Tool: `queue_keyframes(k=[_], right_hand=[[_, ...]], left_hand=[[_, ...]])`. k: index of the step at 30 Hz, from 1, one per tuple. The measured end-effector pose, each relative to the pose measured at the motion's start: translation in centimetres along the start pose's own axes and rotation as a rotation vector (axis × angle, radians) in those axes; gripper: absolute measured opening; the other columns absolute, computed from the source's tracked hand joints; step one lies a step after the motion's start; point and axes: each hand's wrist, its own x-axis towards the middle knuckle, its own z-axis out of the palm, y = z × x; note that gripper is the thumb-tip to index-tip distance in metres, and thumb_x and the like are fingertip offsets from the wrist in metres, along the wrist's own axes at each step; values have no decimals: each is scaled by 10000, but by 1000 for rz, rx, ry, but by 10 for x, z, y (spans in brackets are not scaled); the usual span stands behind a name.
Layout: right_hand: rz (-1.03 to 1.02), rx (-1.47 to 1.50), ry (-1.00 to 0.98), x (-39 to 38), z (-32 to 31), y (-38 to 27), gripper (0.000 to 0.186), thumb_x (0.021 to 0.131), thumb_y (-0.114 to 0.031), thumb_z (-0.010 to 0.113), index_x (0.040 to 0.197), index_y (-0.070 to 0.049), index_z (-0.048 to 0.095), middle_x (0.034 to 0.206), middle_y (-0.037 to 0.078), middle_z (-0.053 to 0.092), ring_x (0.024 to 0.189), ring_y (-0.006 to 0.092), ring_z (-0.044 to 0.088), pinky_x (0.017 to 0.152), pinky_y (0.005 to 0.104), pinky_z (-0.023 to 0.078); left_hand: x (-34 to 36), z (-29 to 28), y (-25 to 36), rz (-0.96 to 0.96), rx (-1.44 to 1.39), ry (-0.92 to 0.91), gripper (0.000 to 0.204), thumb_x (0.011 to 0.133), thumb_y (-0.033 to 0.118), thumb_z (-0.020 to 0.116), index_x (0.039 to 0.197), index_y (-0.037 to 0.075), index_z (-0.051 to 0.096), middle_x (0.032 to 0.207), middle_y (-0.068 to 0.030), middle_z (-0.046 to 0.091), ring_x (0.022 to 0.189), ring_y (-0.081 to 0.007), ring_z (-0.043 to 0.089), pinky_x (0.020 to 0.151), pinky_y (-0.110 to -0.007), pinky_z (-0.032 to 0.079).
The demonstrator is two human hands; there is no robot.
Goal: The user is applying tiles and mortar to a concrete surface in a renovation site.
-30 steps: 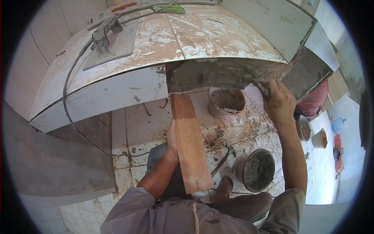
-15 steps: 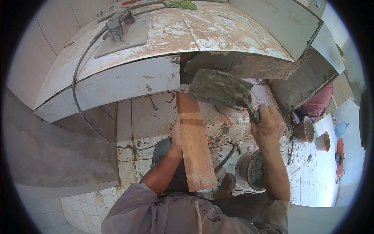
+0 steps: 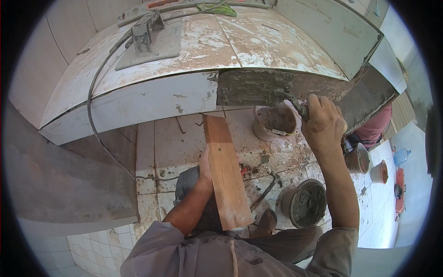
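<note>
My right hand [image 3: 323,122] is closed around the handle of a trowel [image 3: 297,105] smeared with grey mortar. The trowel is up at the front face of the counter, where wet mortar [image 3: 249,87] covers a strip beside the white tile facing [image 3: 138,106]. Where the blade ends and the mortar on the face begins is hard to make out. My left hand [image 3: 205,166] grips a long, reddish-brown wooden board [image 3: 226,180] by its left edge, with most of the fingers hidden behind it. The board slants below the counter edge, in front of my body.
Mortar buckets stand on the spattered floor, one under the counter [image 3: 274,122] and one by my right leg [image 3: 308,203]. A hammer [image 3: 267,191] lies near my foot. A cable [image 3: 94,124] hangs over the counter, beside a flat metal float [image 3: 152,48]. Smaller buckets [image 3: 357,159] are farther right.
My right hand has swung the mortar-coated trowel up and forward, from above the floor to the counter's front face. The board in my left hand has shifted slightly down and left.
</note>
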Motion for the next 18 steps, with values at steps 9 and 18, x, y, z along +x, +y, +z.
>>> queue_keyframes(k=[9, 18], right_hand=[[154, -17, -67, -42, 18, 36, 172, 700, -64, 638, 829, -80, 526, 756, 98, 560, 730, 315, 601, 669, 434, 466], [269, 96, -164, -81, -25, 36, 239, 721, -141, 721, 822, -77, 514, 744, 107, 554, 714, 347, 597, 588, 450, 456]], left_hand=[[6, 7, -18, -63, 55, 65, 741, 907, 664, 298, 1279, 48, 474, 1058, -225, 599, 915, -417, 620, 769, -599, 515], [9, 10, -25, -75, 46, 26, 721, 915, 644, 303, 1257, 39, 494, 1036, -232, 617, 916, -410, 631, 751, -542, 538]])
